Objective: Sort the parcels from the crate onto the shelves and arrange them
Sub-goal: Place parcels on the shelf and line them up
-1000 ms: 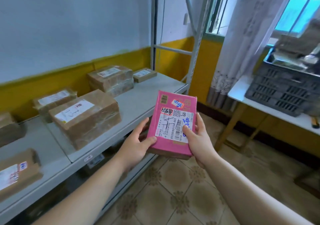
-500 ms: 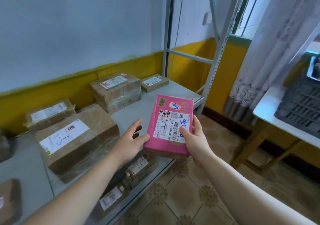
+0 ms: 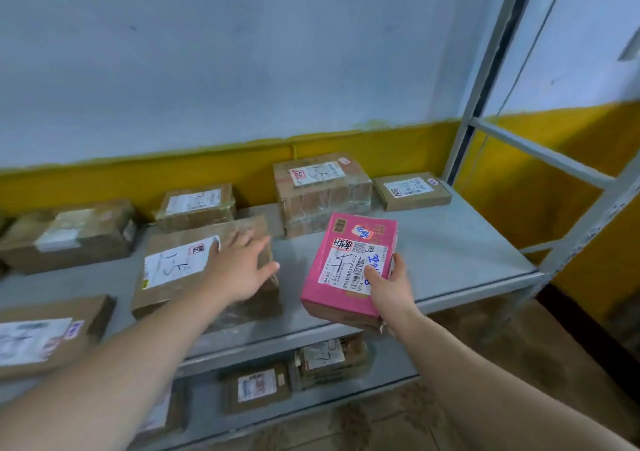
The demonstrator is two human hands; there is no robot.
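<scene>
My right hand (image 3: 389,289) grips a pink parcel (image 3: 349,263) with a white label by its near right edge, thumb on top, above the front of the grey shelf (image 3: 450,253). My left hand (image 3: 240,267) is off the pink parcel, fingers spread, over the right end of a large brown taped parcel (image 3: 180,267) on the shelf. Whether the palm touches that parcel is unclear. The crate is out of view.
Several brown parcels sit along the back of the shelf, among them a tall one (image 3: 320,192) and a flat box (image 3: 412,190) at the right. Another lies at front left (image 3: 45,336). More parcels fill the lower shelf (image 3: 325,358). A metal upright (image 3: 485,79) stands at right.
My left hand has let go of the pink parcel and moved left over the large brown parcel. My right hand alone carries the pink parcel, now over the shelf. The view swung left.
</scene>
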